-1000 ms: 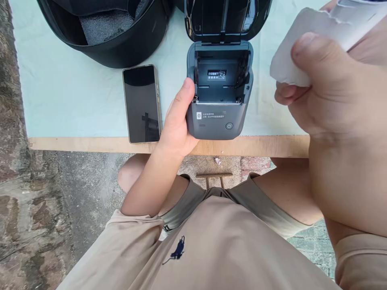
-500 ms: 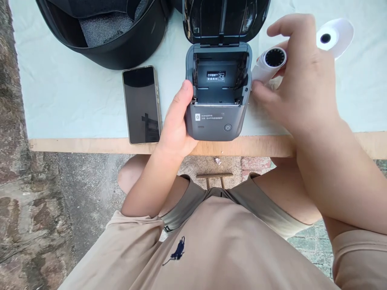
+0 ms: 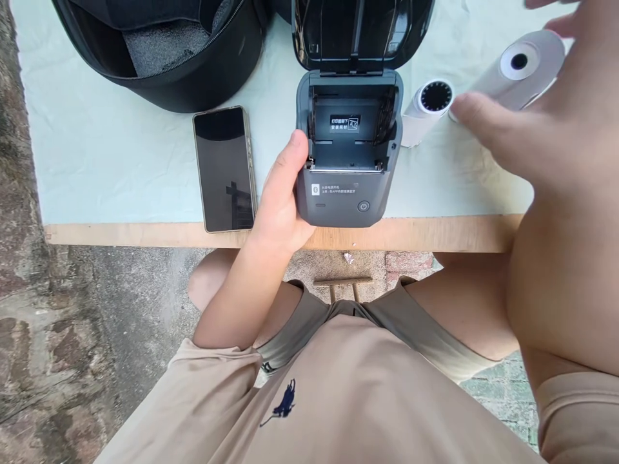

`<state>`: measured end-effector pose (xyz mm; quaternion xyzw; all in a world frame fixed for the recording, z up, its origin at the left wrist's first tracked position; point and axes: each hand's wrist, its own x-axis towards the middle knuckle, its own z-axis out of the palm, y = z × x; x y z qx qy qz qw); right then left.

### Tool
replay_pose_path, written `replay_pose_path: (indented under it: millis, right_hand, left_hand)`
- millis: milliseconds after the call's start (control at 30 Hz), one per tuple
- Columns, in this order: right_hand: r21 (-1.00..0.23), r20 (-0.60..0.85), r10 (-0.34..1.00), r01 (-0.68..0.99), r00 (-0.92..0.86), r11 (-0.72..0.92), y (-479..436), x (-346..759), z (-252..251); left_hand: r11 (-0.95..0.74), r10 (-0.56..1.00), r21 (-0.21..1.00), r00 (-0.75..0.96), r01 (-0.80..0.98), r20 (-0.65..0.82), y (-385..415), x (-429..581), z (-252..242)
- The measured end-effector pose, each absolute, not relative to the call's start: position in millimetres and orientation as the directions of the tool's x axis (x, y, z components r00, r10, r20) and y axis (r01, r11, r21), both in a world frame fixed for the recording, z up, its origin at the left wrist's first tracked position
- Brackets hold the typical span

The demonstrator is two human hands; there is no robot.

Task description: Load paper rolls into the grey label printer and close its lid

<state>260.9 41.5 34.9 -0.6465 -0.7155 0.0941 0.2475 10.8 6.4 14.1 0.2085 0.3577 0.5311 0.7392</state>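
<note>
My left hand (image 3: pixel 285 200) is closed around the left side of a dark grey label printer (image 3: pixel 345 200), its thumb on the edge. The printer's black lid (image 3: pixel 362 32) is flipped up, and the compartment inside holds no roll. Just right of it stands a slim white paper roll (image 3: pixel 425 116) with a black, toothed core end. Over the right of the table my right hand (image 3: pixel 551 122) is open, thumb stretched out and fingers apart, partly out of frame and blurred. It is nearest a larger white paper roll (image 3: pixel 503 74), whose far side it partly covers.
A smartphone (image 3: pixel 225 171) lies left of the printer, overlapping the wooden table edge (image 3: pixel 425 233). Behind it sits a black zippered case (image 3: pixel 193 80), unzipped, with grey foam inside. Pale cloth (image 3: pixel 120 154) covers the table.
My right hand has let go of the slim roll, which now stands beside the printer, and has moved right to the larger roll. My left hand still holds the printer.
</note>
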Motion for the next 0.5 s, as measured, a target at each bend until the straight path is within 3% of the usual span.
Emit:
replay_pose_path:
  millis: [100,333,500]
  right_hand:
    - [-0.314,0.097,0.995,0.948,-0.016,0.046,44.5,251.6,39.2]
    - [-0.337,0.091,0.986,0.936,0.140,-0.102,51.3,249.0,33.8]
    - [-0.467,0.212,0.974,0.884,0.084,0.025,50.4,258.1,24.7]
  left_hand:
    - [0.354,0.933,0.681,0.188,-0.641,-0.308,6.1,10.9,15.5]
    - [0.336,0.936,0.668,0.157,-0.664,-0.315,5.3,10.6,13.5]
    - [0.376,0.916,0.686,0.141,-0.623,-0.375,6.3,12.3,17.2]
